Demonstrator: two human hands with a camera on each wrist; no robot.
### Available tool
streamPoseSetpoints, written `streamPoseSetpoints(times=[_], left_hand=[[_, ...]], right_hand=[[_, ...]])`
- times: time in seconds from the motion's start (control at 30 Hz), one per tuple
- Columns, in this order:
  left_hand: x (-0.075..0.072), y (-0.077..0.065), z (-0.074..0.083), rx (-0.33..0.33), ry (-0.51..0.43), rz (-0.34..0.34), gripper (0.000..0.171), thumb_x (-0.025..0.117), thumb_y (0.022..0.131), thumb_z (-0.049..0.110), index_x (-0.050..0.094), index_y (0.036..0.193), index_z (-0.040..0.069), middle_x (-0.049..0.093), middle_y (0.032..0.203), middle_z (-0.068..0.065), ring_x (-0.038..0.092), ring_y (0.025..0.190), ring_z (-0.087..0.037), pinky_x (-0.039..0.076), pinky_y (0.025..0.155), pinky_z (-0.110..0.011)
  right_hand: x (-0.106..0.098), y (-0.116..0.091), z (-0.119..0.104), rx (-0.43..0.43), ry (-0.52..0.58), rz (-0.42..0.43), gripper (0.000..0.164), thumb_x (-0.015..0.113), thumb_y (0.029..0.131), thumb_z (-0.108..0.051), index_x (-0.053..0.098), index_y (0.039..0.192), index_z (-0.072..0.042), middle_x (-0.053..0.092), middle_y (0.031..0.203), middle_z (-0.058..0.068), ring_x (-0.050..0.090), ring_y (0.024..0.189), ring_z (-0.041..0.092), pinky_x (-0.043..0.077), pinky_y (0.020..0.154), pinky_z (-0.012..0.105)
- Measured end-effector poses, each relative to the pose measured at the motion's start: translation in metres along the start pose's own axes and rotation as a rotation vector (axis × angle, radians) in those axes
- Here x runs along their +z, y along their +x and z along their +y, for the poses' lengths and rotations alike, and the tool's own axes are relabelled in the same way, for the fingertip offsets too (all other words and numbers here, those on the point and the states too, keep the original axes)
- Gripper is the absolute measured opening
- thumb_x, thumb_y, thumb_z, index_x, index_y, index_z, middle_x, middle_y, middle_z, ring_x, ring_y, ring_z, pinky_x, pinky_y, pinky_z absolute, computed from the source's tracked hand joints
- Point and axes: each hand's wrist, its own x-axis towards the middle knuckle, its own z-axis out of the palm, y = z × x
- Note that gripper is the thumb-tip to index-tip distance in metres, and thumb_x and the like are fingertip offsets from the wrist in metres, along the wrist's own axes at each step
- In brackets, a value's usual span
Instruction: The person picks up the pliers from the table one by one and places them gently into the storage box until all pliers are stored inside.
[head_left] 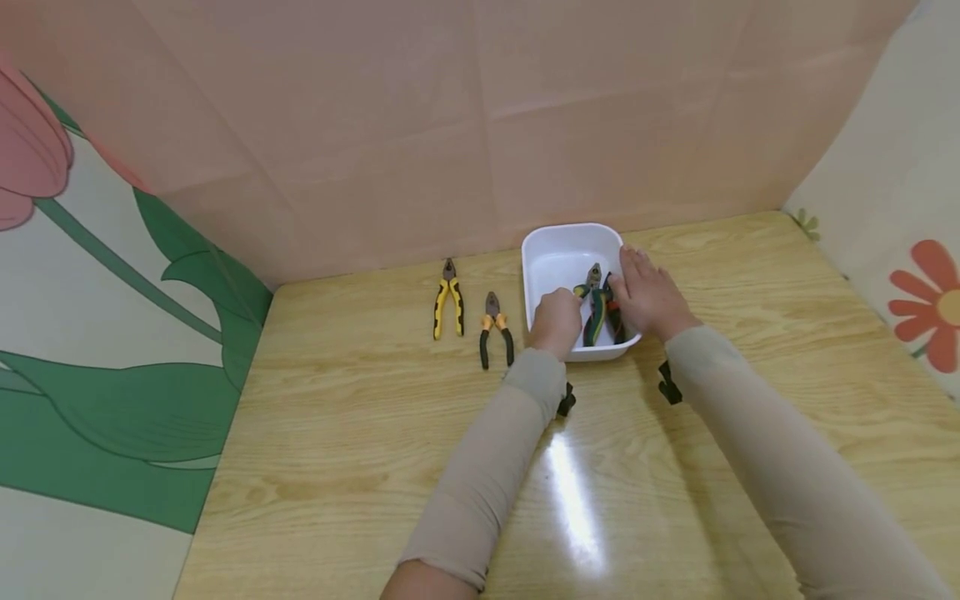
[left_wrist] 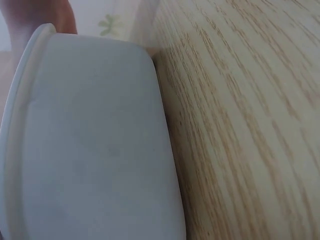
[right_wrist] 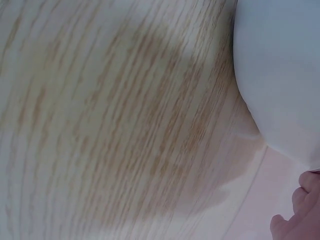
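A white plastic bin [head_left: 547, 250] stands on the table with pliers inside. My left hand [head_left: 557, 323] reaches over its near left side, fingers curled round one handle of green-and-yellow pliers [head_left: 596, 317]. The held handle is mostly hidden by the hand. Beside these lie darker pliers with red on the handles [head_left: 615, 321], partly covered by my right hand [head_left: 654, 293]. That hand holds the bin's right wall, thumb on the inner side and fingers along the outside. In the right wrist view its fingers [right_wrist: 300, 200] show at the bin's rim.
Left of the bin lie two more pliers: yellow-and-black ones [head_left: 448, 300] and black-and-orange ones [head_left: 495, 329], both with jaws pointing away. The wooden table [head_left: 337, 433] meets a pink cloth backdrop [head_left: 375, 150]. Flower-patterned walls flank both sides.
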Motion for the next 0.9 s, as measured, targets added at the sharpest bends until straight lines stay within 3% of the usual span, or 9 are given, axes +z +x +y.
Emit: streamPoseSetpoints(times=[0.53,0.73,0.9], left_hand=[[0.0003,-0.0018,0.0013,0.005,0.132,-0.013,0.031,0.049,0.108,0.025,0.073,0.094,0.010,0.074,0.090,-0.004,0.064,0.068,-0.013,0.052,0.057,-0.029],[0.0009,-0.0038,0.0019,0.023,0.256,-0.020,0.020,0.055,0.103,0.017,0.073,0.098,0.010,0.073,0.095,-0.004,0.066,0.078,-0.013,0.055,0.065,-0.029],[0.0018,-0.0044,0.0024,0.038,0.287,0.002,0.018,0.059,0.100,0.016,0.075,0.096,0.012,0.073,0.096,-0.004,0.067,0.082,-0.015,0.055,0.068,-0.030]], right_hand=[[-0.0005,0.0000,-0.0014,0.025,0.020,0.000,0.069,0.017,0.110,-0.041,-0.005,0.159,0.003,-0.004,0.167,0.024,-0.006,0.153,0.042,-0.002,0.120,0.063],[-0.0009,-0.0005,-0.0028,0.033,0.032,-0.012,0.069,0.017,0.110,-0.041,-0.006,0.159,0.002,-0.005,0.167,0.023,-0.007,0.153,0.041,-0.003,0.120,0.063],[-0.0009,-0.0005,-0.0025,0.028,0.029,-0.006,0.068,0.016,0.110,-0.040,-0.006,0.159,0.003,-0.004,0.166,0.024,-0.007,0.153,0.041,-0.002,0.120,0.063]])
